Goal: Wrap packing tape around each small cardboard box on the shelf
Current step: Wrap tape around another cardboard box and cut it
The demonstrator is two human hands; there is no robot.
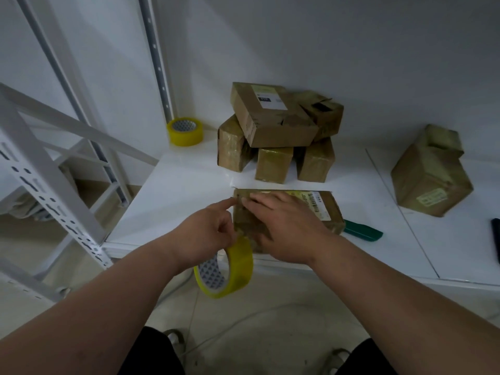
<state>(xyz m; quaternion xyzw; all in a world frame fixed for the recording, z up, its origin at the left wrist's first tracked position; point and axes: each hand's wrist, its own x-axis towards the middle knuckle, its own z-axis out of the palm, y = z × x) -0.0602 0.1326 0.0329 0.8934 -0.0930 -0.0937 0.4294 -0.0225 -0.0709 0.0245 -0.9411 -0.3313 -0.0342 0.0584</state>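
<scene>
At the centre of the frame, near the front edge of the white shelf (176,190), lies the flat cardboard box (322,212) we are taping, a yellow label along its right side. Our right hand (286,226) lies on its top with fingers spread flat, pressing it down. Our left hand (208,231) points its forefinger at the box's upper left corner while the other fingers pinch the roll of yellow tape (224,269), which hangs below the shelf edge (where the tape's end sits we cannot tell). Just right of the box a green handle (364,231) pokes out. Higher up stands a pile of boxes (278,131), a second tape roll (185,130) to its left, and another box (430,177) at the right.
</scene>
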